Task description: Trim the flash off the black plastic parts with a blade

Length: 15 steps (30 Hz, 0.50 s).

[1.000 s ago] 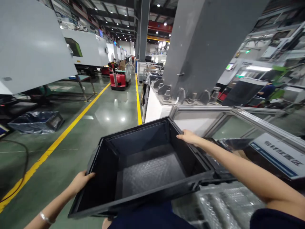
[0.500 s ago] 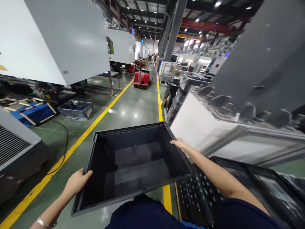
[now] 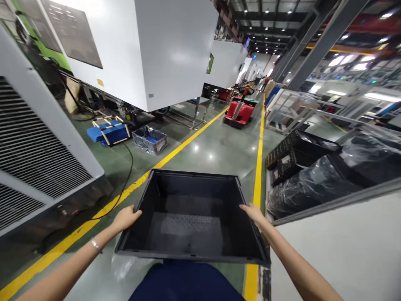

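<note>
A black plastic crate (image 3: 194, 256) is held in front of my body, its open top facing up and nothing lying inside. My left hand (image 3: 125, 218) grips its left rim, thumb over the edge and fingers on the outer side. On the opposite rim, my right hand (image 3: 253, 213) is closed in the same way. The fingers under both rims are mostly hidden. Clear plastic film (image 3: 123, 266) shows below the crate's near left corner.
A red pallet truck (image 3: 238, 112) stands ahead between yellow floor lines (image 3: 258, 175). To the left are a vented grey cabinet (image 3: 46, 154), a plastic-lined crate (image 3: 151, 140) and a large white machine (image 3: 175, 54). Black crates (image 3: 300, 150), some film-wrapped, and a white panel (image 3: 341, 238) flank the right.
The view has swung left, so the machine and cabinet show more. The crate has levelled and sits squarer to my body. Both hands keep hold of it.
</note>
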{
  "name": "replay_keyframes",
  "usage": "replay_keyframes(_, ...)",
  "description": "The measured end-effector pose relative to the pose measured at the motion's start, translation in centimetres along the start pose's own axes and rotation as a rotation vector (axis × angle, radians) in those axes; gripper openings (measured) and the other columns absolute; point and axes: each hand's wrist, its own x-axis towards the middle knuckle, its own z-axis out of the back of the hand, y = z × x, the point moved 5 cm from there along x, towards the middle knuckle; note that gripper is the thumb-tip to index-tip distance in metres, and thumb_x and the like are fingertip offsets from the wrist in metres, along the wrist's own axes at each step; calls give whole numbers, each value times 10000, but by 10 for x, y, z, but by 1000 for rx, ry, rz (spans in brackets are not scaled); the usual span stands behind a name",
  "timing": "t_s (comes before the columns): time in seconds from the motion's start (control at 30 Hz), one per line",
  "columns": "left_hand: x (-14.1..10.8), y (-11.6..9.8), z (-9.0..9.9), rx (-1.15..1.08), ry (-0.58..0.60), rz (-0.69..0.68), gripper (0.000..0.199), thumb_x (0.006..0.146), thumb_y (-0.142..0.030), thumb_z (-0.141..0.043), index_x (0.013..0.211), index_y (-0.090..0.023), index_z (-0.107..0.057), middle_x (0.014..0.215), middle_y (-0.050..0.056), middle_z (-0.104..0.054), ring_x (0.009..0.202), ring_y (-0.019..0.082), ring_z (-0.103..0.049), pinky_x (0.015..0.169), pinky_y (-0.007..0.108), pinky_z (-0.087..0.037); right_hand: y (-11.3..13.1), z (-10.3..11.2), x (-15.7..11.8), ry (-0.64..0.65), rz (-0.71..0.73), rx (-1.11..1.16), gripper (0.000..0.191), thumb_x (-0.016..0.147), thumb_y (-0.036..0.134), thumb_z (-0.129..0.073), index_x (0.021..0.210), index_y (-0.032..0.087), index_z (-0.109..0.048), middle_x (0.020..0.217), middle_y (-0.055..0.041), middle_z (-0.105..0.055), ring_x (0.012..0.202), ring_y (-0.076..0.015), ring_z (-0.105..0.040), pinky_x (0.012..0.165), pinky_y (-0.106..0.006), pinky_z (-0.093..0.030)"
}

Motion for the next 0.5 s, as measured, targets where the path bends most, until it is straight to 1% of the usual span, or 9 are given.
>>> replay_keyframes(0.13, 65, 19, 42, -11, -13, 62, 515, 789, -453, -373, 985, -62, -645, 1102, 252, -682, 1069, 367, -652, 902, 394, -484, 82, -17, 75, 50, -5, 36, 423, 888, 343, -545, 1155, 19, -596, 910, -86, -617, 826, -51, -577, 771, -127, -452)
replay_keyframes(0.2, 105, 28, 60, -17, -16, 73, 506, 796, -454, -353, 974, -77, -639, 1093, 240, -690, 1075, 355, -655, 908, 383, -489, 123, -28, 114, 76, 7, 64, 406, 909, 354, -541, 1143, 25, -585, 887, -58, -607, 762, -14, -543, 769, -117, -450)
replay_keyframes(0.33, 199, 38, 100, -42, -39, 66, 421, 805, -444, -345, 908, -141, -619, 1021, 194, -718, 1055, 338, -667, 885, 371, -504, 206, -55, 186, 96, 32, 105, 404, 938, 398, -521, 1103, 34, -577, 848, -30, -584, 716, 10, -504, 754, -106, -441)
replay_keyframes(0.43, 275, 37, 139, -58, -44, 56, 347, 805, -422, -355, 820, -165, -589, 980, 194, -723, 1008, 337, -682, 852, 368, -511, 262, -71, 231, 78, 17, 114, 453, 947, 457, -503, 1067, 25, -570, 827, -31, -566, 747, 4, -508, 782, -115, -450)
replay_keyframes(0.5, 326, 35, 168, -57, -45, 44, 322, 809, -411, -364, 785, -169, -576, 970, 201, -721, 990, 338, -685, 844, 367, -507, 294, -81, 257, 65, -5, 123, 471, 952, 474, -492, 1065, 23, -567, 839, -34, -562, 773, 0, -513, 799, -124, -459)
